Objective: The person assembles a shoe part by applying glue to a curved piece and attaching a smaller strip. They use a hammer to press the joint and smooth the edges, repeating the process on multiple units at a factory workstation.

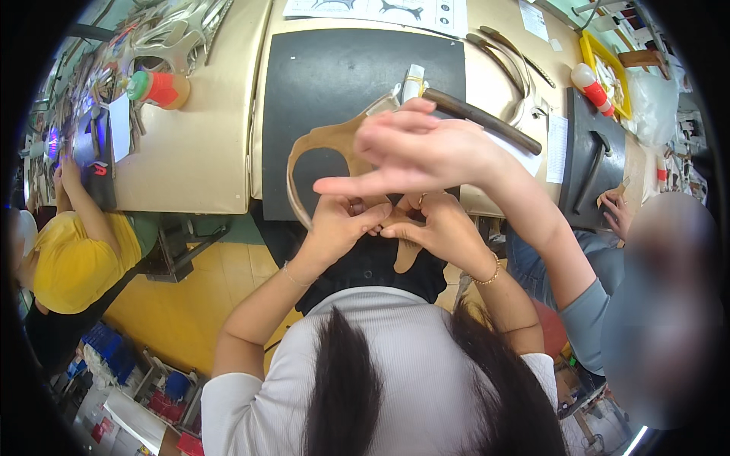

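My left hand (342, 224) and my right hand (441, 228) meet in front of my chest, both pinching a thin tan leather cut-out piece (323, 140) with a large loop-shaped opening. The piece rises from my fingers over the dark cutting mat (304, 76). A tan tab of it hangs below my hands. A co-worker's hand (414, 152) reaches in from the right, its index finger stretched left just above my fingers, covering part of the piece.
The beige workbench (198, 152) carries a dark-handled tool (487, 121), a white tube (412, 80), paper sheets (380, 9), curved tan strips (506, 61) and a red-and-green bottle (160, 89). A person in yellow (72, 258) sits left; a yellow tray (604, 72) is far right.
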Action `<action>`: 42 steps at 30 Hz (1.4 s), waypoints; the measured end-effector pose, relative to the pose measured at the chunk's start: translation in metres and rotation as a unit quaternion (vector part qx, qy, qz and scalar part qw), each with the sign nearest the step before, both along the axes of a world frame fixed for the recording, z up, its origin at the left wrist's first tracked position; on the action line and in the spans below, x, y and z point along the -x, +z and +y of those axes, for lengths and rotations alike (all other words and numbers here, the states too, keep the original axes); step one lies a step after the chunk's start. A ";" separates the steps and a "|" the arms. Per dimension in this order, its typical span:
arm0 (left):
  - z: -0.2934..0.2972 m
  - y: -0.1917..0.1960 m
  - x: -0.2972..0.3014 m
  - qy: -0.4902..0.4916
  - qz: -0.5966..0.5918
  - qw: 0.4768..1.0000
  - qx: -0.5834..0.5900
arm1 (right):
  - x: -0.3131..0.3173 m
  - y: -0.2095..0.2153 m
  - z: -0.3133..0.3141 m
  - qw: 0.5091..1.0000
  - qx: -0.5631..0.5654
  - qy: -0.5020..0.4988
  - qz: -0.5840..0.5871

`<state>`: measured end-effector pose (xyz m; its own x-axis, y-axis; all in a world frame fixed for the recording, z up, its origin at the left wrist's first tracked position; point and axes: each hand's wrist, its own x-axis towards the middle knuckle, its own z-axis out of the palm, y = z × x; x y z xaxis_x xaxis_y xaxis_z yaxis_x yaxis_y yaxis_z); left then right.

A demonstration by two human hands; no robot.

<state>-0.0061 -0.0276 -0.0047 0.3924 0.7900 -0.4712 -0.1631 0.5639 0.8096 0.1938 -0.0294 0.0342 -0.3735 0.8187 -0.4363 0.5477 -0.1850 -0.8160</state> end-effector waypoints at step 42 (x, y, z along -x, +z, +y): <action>0.008 -0.002 0.003 -0.002 -0.027 0.998 0.064 | 0.001 0.004 -0.006 0.992 -0.122 0.013 -0.013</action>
